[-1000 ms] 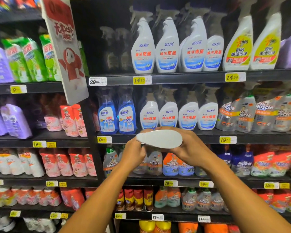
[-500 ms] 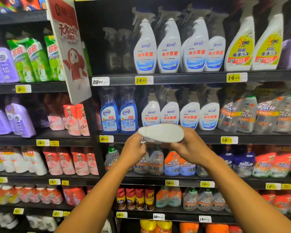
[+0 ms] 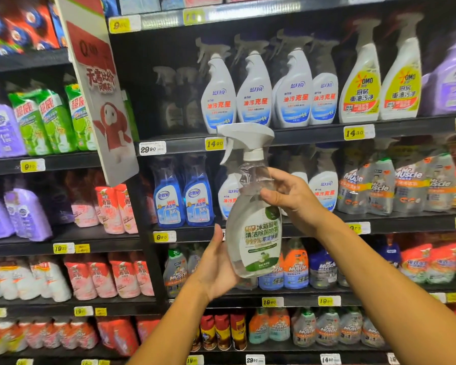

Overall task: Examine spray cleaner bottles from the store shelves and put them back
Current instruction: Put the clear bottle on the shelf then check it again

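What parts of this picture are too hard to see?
Head view:
- Left hand: fingers hidden behind the clear bottle.
- Bottle's small green print: too tiny to read.
- Dark bottles at the shelf's back: lost in shadow.
- Top price tag: blurred.
- Purple bottle: cut off by the right edge.

You hold the spray bottle (image 3: 253, 222) upright before the shelves (image 3: 313, 134), your right hand (image 3: 292, 198) at its neck, left hand (image 3: 216, 262) lower, left of its base.

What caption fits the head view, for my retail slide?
Right hand grips an upright clear spray bottle before stocked shelves; left hand steadies its base.
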`<state>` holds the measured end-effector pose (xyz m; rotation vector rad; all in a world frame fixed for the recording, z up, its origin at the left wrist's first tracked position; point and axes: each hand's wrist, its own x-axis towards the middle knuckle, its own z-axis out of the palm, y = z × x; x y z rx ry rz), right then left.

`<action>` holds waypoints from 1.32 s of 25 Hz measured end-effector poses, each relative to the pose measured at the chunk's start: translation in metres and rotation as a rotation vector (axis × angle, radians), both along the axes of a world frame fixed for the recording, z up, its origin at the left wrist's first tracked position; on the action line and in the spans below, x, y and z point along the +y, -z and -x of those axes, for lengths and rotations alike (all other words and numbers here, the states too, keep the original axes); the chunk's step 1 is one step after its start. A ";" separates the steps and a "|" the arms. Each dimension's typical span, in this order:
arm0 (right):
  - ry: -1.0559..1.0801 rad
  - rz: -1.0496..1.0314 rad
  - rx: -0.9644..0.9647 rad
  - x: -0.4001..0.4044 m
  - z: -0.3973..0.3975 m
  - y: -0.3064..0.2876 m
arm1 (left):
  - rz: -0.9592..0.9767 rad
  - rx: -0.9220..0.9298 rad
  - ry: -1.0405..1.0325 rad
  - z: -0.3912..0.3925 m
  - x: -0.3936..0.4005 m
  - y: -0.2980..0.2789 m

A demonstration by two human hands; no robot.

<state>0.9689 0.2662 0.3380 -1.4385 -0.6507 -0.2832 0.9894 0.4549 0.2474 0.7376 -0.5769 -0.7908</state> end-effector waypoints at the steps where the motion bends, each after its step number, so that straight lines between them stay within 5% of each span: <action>1: -0.009 -0.009 0.002 0.002 0.000 -0.002 | 0.014 0.013 -0.013 0.001 -0.003 0.002; 6: -0.104 -0.054 0.085 0.005 -0.001 -0.012 | 0.028 -0.125 -0.121 0.008 -0.016 -0.002; 16: 0.257 0.004 0.208 0.019 -0.016 -0.020 | -0.517 -0.410 -0.887 0.027 -0.041 -0.037; 25: -0.308 -0.178 0.252 -0.013 -0.014 -0.038 | -0.371 -0.425 -0.496 0.012 -0.011 -0.041; 33: -0.404 -0.155 0.234 -0.017 -0.016 -0.054 | -0.297 -0.480 -0.550 0.017 -0.017 -0.050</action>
